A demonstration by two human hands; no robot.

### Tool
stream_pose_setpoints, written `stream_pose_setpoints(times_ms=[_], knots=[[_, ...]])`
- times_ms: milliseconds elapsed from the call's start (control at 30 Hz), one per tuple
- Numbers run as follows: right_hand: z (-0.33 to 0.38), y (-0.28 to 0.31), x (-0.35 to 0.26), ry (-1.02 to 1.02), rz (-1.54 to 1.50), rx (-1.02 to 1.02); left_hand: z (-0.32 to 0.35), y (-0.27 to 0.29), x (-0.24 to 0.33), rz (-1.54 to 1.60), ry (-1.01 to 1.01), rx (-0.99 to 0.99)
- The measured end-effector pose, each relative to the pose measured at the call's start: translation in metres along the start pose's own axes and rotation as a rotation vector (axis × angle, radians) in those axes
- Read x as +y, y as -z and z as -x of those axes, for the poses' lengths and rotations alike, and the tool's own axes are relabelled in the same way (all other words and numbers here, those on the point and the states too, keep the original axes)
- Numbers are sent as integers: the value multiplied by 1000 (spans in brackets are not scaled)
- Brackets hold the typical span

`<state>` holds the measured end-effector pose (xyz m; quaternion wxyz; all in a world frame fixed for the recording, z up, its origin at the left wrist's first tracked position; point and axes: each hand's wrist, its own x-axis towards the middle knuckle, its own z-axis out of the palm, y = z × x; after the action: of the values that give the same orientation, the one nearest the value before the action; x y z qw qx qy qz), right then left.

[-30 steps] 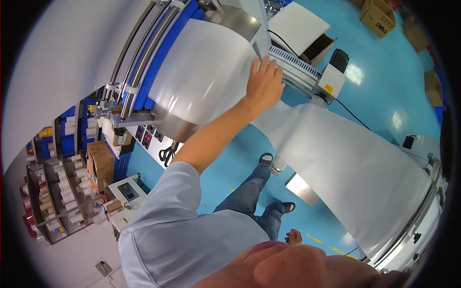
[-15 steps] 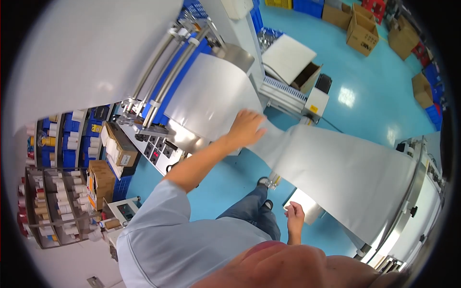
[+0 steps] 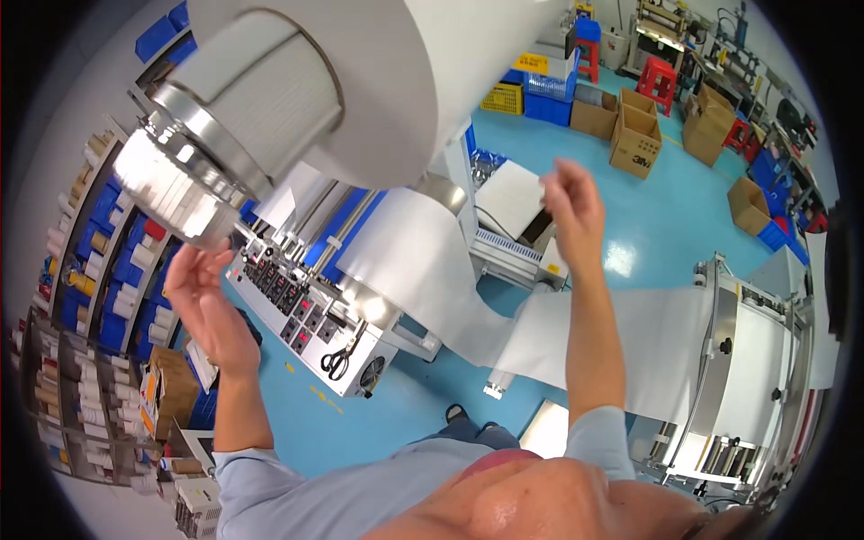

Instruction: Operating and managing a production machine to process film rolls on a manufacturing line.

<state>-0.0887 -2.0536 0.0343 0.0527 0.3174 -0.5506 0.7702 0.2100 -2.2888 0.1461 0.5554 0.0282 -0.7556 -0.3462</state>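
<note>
My left hand (image 3: pixel 207 310) is raised at the left, its fingers loosely curved and apart, with nothing seen in it. Its fingertips are just below a shiny metal cylinder (image 3: pixel 166 184) on the end of a large roll's core (image 3: pixel 270 85); whether they touch it I cannot tell. My right hand (image 3: pixel 578 211) is lifted at the right, slightly blurred, its fingers bent but apart and holding nothing visible. A wide silvery-white sheet (image 3: pixel 409 256) comes off the machine's rollers, sags, and runs right, passing beneath my right forearm.
Below the rollers is a control panel (image 3: pixel 279 292) with scissors (image 3: pixel 336 363) at its corner. A second machine (image 3: pixel 756 360) takes the sheet's right end. Cardboard boxes (image 3: pixel 635 135) and red stools (image 3: pixel 658 81) stand beyond; shelves of spools (image 3: pixel 99 270) line the left.
My left hand has left the sheet and moved left to the metal cylinder. My right hand has risen from low by my body. The view has shifted, showing the large roll.
</note>
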Motion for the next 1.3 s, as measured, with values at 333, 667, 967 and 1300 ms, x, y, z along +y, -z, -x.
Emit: stream_pose_setpoints(times_ms=[333,667,967,1300], knots=[[-211,28,-44,308,48,79,-62,-72,104,-449,-358,-52],[-237,55,-7,324,-38,232,25,-151,70,-518,-780,-341],[-119,65,61,-159,-441,249,-97,-398,-54,306,299,16],[-63,79,68,-329,-296,253,-121,-434,-58,432,24,317]])
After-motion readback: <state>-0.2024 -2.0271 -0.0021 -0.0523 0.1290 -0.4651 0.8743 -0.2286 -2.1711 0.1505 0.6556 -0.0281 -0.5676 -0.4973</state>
